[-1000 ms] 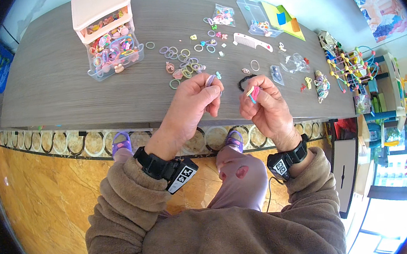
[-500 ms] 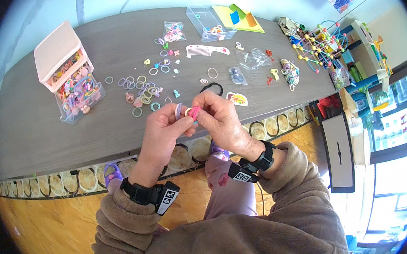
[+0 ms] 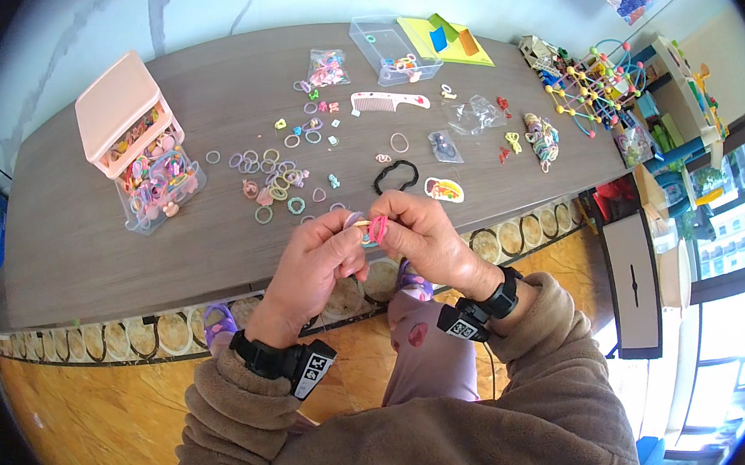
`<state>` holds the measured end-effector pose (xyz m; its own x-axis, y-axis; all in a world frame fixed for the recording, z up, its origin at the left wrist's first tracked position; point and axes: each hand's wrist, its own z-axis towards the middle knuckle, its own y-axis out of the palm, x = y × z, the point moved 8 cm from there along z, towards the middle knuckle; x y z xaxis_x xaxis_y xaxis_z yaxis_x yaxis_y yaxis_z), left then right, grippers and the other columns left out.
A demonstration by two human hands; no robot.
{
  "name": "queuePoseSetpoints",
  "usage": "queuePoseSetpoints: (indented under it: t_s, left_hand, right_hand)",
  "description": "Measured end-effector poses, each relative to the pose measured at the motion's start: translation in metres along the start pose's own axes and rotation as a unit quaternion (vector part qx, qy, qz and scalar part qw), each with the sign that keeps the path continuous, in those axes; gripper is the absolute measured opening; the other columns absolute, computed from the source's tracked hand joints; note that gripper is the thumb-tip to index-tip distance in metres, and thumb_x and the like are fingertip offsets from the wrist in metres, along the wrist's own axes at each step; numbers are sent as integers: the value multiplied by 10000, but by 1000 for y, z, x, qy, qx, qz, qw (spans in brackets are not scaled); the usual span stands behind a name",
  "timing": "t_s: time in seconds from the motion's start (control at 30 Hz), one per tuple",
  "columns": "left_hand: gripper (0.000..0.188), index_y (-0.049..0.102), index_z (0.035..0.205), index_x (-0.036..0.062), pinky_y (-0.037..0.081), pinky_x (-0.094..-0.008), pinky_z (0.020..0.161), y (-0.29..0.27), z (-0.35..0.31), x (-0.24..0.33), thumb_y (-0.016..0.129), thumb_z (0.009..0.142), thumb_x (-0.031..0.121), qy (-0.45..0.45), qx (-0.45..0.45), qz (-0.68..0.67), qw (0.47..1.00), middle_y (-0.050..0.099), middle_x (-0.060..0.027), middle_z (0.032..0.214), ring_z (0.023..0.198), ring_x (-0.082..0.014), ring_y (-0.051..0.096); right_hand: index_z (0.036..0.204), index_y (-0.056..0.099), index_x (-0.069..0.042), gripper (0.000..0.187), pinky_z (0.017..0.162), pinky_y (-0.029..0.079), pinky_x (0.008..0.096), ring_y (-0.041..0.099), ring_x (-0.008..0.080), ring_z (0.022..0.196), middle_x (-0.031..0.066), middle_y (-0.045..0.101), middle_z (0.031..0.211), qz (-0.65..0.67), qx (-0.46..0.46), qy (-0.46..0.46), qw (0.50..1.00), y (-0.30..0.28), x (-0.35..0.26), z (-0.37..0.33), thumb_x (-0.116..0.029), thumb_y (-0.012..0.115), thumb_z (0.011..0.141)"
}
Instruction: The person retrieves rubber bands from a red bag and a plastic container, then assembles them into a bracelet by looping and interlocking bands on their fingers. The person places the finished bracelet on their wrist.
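Currently, left hand [image 3: 309, 267] angled inward, fingers curled, thumb against index finger, grasping one side of the hair ties [image 3: 378, 229]. Bunch, mainly pink, sits between both hands' fingertips, near the edge of the worktop [image 3: 170, 270]. Right hand [image 3: 427, 241] tilted in to meet it, thumb and forefinger pinching the same bunch; beyond its knuckles, an oval picture card [image 3: 445, 190].

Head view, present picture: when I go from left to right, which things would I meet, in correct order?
Pink-topped drawer box → cluster of loose hair ties → clear bag of hair accessories → pink bands at the right hand → colourful sticker → yellow hair piece → multicoloured bundle → bead-and-rod toy.
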<state>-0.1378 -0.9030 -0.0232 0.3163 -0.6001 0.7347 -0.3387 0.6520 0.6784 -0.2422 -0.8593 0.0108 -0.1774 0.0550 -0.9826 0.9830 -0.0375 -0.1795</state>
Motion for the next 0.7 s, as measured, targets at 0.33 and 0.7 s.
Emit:
queuePoseSetpoints:
  t_s: [0.33, 0.7]
  left_hand:
    - [308, 592, 999, 23, 452, -308, 649, 9, -1, 3, 617, 971, 329, -5, -43, 52, 998, 412, 45, 667, 605, -87, 408]
    - [215, 649, 932, 3, 469, -266, 654, 9, -3, 3, 594, 972, 208, -29, -68, 58, 996, 569, -2, 728, 681, -94, 553]
  right_hand:
    - [951, 546, -22, 120, 615, 433, 222, 476, 50, 705, -12, 528, 783, -49, 40, -59, 996, -4, -18, 1, -129, 554, 1005]
    - [956, 580, -17, 73, 623, 447, 233, 499, 55, 700, -17, 564, 787, 36, 27, -21, 999, -9, -2, 3, -85, 575, 981]
